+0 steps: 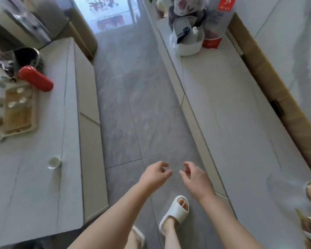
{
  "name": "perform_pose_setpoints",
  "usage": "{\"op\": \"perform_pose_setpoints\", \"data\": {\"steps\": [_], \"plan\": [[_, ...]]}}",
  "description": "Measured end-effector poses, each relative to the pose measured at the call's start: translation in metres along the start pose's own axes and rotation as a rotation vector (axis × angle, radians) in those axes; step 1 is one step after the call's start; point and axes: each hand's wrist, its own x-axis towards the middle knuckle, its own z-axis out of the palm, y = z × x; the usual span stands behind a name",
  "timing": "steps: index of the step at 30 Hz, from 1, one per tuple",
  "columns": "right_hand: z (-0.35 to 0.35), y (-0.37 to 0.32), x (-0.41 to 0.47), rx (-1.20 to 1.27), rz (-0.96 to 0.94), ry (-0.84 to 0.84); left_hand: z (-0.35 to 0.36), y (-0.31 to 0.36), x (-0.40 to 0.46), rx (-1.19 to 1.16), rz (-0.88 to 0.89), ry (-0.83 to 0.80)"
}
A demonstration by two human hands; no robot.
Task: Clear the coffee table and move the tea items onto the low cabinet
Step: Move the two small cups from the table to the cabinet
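Empty-handed, a person stands on the grey tiled floor (133, 105) between two pieces of furniture, one slippered foot (175, 212) forward. Near the camera, the left hand (153, 175) and the right hand (196, 178) hang side by side over the floor, fingers loosely curled and apart, holding nothing. To the near left, a small white teacup (53, 162) sits alone close to the edge of the coffee table (25, 186). Farther along that table lies a bamboo tea tray (19, 112) carrying several small pale cups, with a red cylindrical flask (36, 80) lying on its side just beyond it and a dark pot (26, 56) behind that; the items at the far left edge are too blurred to name. To the right runs the low cabinet (232, 105), its near and middle stretch bare, with a white basket (188, 40) and a red box (212, 40) at its far end. Judged from this, the task stands between trips: the next move calls for turning left, reaching for the lone teacup or the tray, and carrying it across to the cabinet's bare stretch.
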Motion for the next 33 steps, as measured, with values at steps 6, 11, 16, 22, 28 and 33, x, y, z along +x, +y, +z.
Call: {"op": "perform_pose_setpoints", "data": {"steps": [6,11,16,22,28,33], "plan": [[0.093,-0.124,-0.001,-0.177,-0.257,-0.167,-0.088,-0.131,-0.040,-0.288,-0.182,0.270],[0.174,-0.213,-0.014,-0.280,-0.413,-0.266,-0.143,-0.239,-0.076,-0.503,-0.322,0.468],[0.245,-0.286,-0.027,-0.365,-0.502,-0.341,-0.186,-0.323,-0.103,-0.605,-0.391,0.529],[0.311,-0.348,-0.022,-0.441,-0.518,-0.409,-0.228,-0.396,-0.110,-0.637,-0.437,0.546],[0.351,-0.382,0.014,-0.586,-0.543,-0.465,-0.256,-0.433,-0.093,-0.701,-0.509,0.541],[0.387,-0.405,0.055,-0.670,-0.583,-0.503,-0.272,-0.453,-0.066,-0.762,-0.571,0.553]]}}
